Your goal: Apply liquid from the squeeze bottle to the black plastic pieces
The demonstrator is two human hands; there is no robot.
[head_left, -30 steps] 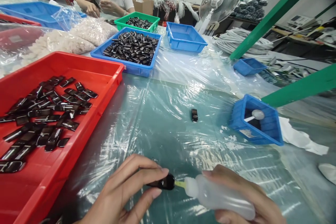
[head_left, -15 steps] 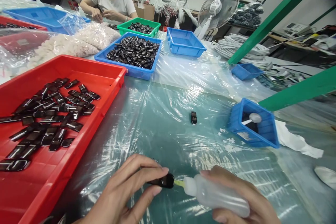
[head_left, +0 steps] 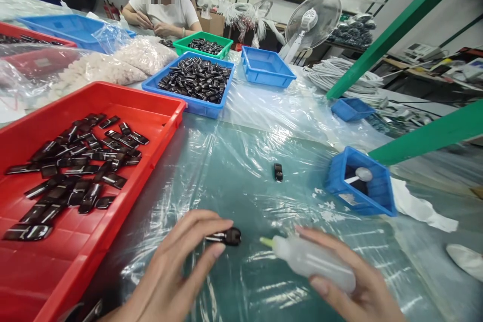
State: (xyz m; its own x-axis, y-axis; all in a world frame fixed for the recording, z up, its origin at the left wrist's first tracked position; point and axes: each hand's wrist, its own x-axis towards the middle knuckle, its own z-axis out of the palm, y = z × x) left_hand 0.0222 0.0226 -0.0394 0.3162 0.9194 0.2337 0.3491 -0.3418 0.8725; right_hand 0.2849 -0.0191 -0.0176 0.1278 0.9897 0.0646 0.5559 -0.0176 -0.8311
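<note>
Pinch of left hand (head_left: 169, 266) on one black part (head_left: 231, 237), thumb and fingertips nearly together at its sides, probably to leave the end toward the bottle (head_left: 320, 264) bare; right hand (head_left: 350, 266) half curled round that bottle, tipped on its side, likely for aiming its yellow tip (head_left: 267, 242), near but apart; beyond, a lone part (head_left: 278, 172) on plastic sheet (head_left: 234, 171); leftward, a red tray (head_left: 158, 110) of loose parts (head_left: 85, 161), perhaps for easy reach; rightward, a blue bin (head_left: 335, 176); farther, a full blue tray (head_left: 199, 107) and a seated person (head_left: 164, 12)
</note>
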